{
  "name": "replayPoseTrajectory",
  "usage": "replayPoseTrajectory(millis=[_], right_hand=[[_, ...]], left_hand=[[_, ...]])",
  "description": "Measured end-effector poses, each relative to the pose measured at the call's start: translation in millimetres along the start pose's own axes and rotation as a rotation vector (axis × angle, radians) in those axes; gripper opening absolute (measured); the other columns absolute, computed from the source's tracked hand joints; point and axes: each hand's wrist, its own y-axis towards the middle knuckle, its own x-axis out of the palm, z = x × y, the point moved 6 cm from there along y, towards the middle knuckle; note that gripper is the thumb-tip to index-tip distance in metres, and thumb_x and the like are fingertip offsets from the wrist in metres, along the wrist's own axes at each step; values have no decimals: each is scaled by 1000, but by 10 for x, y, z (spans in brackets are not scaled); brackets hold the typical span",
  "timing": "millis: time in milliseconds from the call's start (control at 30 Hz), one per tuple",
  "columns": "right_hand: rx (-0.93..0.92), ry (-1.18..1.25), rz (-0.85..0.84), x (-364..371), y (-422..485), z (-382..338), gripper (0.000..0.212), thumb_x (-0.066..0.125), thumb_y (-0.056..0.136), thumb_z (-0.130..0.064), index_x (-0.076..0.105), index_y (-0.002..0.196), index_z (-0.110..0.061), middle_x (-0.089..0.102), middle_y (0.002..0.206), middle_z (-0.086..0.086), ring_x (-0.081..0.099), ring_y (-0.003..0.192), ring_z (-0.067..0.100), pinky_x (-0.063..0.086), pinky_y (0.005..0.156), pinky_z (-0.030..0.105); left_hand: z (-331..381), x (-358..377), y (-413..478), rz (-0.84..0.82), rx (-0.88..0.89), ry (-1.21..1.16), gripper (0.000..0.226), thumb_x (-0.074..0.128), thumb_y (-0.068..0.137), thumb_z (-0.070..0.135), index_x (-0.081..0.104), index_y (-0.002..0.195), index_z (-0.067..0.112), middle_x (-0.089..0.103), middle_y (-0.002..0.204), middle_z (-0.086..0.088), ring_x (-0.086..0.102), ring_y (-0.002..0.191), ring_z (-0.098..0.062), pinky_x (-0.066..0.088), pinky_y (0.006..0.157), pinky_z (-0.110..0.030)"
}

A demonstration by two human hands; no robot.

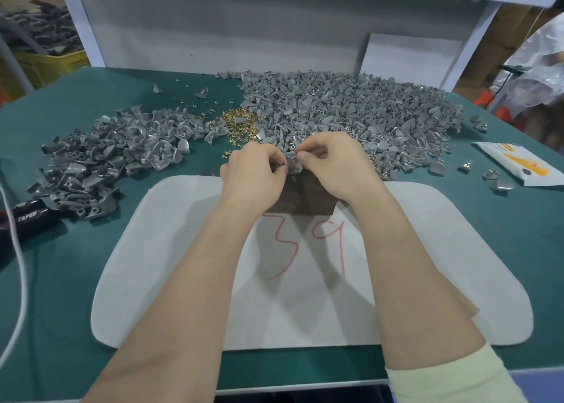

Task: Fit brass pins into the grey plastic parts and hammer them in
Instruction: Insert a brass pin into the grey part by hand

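My left hand and my right hand meet above a dark brown block on the white mat. Between their fingertips they pinch one grey plastic part. Whether a brass pin is in the fingers I cannot tell. A heap of loose brass pins lies just beyond the hands. A large pile of grey parts spreads behind and to the right. A smaller pile of grey parts lies to the left.
A black handle marked TAPER lies at the left edge beside a white cord. A white and orange packet sits at right with a few stray parts. The white mat bears red writing. A white back panel closes the bench.
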Motion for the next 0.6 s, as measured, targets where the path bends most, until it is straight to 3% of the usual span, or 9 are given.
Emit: replayPoseTrajectory(millis=[100,233,467,600], right_hand=[[-19,-67,-1,28,-17,-39,7,64,87,-20,71,88,-18,66,81,-5,62,85,14,46,79,24],[-25,-136,5,59,-22,-57,9,62,88,-21,70,87,-16,70,90,3,63,89,21,50,83,33],[-36,-159,23,73,-25,-84,10,61,88,-22,68,91,-15,64,87,-1,60,91,21,48,84,33],[-36,-174,11,85,-21,-87,13,60,90,-21,68,95,-14,68,96,5,60,95,23,48,86,35]], left_hand=[[-8,6,6,-5,1,-9,10,61,89,25,62,80,31,69,97,3,58,107,-26,45,94,-42],[-17,18,14,-3,-2,-9,7,61,89,26,67,86,28,69,99,2,58,108,-26,45,94,-43],[-20,15,21,5,-1,9,8,61,89,27,68,90,28,67,104,1,58,109,-26,45,95,-43],[-18,18,22,9,-1,25,6,61,89,28,68,90,28,66,106,0,57,110,-26,45,94,-43]])
